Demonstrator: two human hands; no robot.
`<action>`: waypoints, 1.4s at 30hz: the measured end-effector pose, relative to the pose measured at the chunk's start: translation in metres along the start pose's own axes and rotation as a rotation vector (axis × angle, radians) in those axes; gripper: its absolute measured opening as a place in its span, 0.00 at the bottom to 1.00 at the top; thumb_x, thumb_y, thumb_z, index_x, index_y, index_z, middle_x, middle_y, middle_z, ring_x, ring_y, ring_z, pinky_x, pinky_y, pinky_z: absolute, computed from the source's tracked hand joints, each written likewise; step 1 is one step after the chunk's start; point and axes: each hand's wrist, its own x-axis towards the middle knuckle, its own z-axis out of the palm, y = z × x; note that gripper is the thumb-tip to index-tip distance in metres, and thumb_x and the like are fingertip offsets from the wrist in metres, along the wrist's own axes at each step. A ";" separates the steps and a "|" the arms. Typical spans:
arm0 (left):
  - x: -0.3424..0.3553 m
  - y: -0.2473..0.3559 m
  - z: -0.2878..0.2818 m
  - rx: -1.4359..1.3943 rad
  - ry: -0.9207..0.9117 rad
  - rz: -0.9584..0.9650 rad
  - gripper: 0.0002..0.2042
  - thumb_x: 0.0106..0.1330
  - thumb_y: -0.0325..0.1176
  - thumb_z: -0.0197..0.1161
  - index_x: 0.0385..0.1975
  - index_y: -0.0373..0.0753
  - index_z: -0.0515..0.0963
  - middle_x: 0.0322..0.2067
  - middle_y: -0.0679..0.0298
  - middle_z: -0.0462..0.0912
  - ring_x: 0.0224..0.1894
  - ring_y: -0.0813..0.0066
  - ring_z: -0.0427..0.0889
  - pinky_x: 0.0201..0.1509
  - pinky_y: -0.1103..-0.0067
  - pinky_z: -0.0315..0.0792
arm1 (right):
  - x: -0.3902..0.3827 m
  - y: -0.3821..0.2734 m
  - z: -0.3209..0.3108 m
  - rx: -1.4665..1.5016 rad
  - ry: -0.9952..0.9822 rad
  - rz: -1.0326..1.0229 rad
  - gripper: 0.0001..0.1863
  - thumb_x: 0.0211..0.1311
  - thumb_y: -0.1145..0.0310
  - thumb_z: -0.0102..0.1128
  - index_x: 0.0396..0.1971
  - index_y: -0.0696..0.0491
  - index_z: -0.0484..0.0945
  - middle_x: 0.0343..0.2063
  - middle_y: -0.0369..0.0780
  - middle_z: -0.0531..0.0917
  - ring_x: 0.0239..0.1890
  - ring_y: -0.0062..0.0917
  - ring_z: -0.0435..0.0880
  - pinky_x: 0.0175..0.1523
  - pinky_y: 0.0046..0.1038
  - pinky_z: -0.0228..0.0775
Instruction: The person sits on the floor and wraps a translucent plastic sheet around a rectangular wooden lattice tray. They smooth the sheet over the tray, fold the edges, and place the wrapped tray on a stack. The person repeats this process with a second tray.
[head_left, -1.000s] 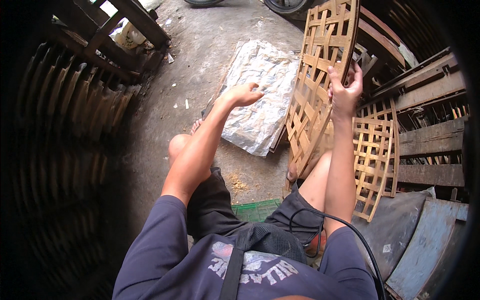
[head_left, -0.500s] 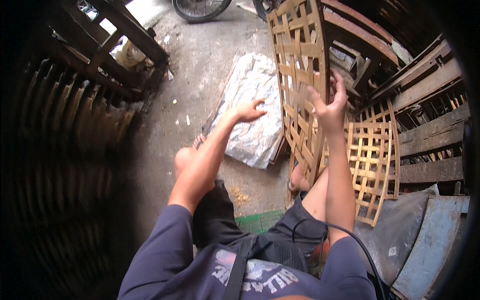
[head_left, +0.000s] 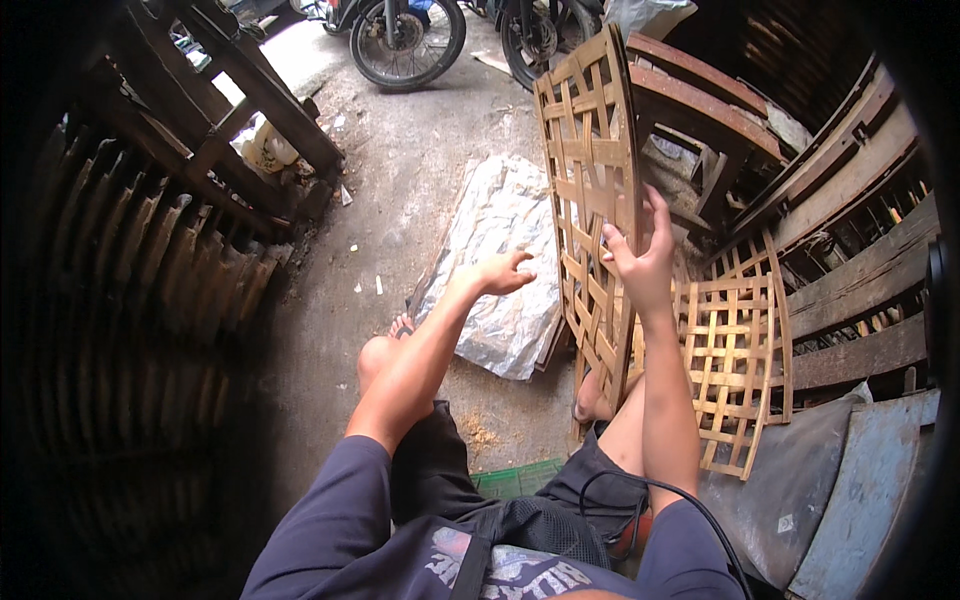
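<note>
My left hand [head_left: 503, 272] hovers over a crumpled white sheet [head_left: 495, 325] that covers a flat, low pad on the ground. Its fingers are apart and slightly bent, with nothing in them. On the right, my right hand [head_left: 643, 262] grips the edge of a tall woven bamboo panel [head_left: 590, 150], thumb across its near face and fingers round the far side. The panel stands upright, its lower end by my right foot [head_left: 592, 400]. Something small and bluish shows by the thumb, too small to name.
A second woven bamboo panel [head_left: 730, 345] leans at the right, beside slatted wooden boards [head_left: 860, 270]. A grey plastic sack [head_left: 800, 470] and a blue board [head_left: 860, 500] lie near my right side. Motorbike wheels [head_left: 408, 45] stand ahead. Corrugated sheeting [head_left: 170, 260] lines the left.
The view has tilted up, so more of the motorbikes and the panel's top shows. My right thumb, blurred before, now rests on the panel. My left hand stays above the white sheet.
</note>
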 end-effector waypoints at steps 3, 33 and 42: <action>0.005 0.002 0.003 0.005 -0.024 -0.037 0.30 0.63 0.53 0.55 0.60 0.42 0.65 0.56 0.48 0.72 0.58 0.53 0.71 0.62 0.68 0.65 | 0.000 -0.004 -0.004 0.019 -0.007 0.038 0.31 0.54 0.80 0.60 0.60 0.55 0.63 0.42 0.42 0.78 0.37 0.21 0.82 0.38 0.21 0.76; 0.034 0.070 0.085 -1.337 -0.240 0.762 0.23 0.73 0.44 0.47 0.62 0.39 0.56 0.56 0.62 0.67 0.57 0.72 0.69 0.61 0.75 0.66 | -0.055 -0.022 0.023 0.077 0.099 -0.231 0.35 0.54 0.79 0.61 0.62 0.58 0.56 0.49 0.47 0.74 0.48 0.32 0.79 0.50 0.29 0.74; 0.058 0.017 0.062 -1.240 -0.080 0.587 0.22 0.72 0.45 0.47 0.60 0.40 0.58 0.53 0.62 0.70 0.53 0.72 0.72 0.56 0.74 0.69 | -0.044 -0.020 0.047 0.243 0.013 -0.243 0.35 0.55 0.81 0.58 0.62 0.60 0.52 0.53 0.47 0.72 0.49 0.26 0.77 0.50 0.25 0.73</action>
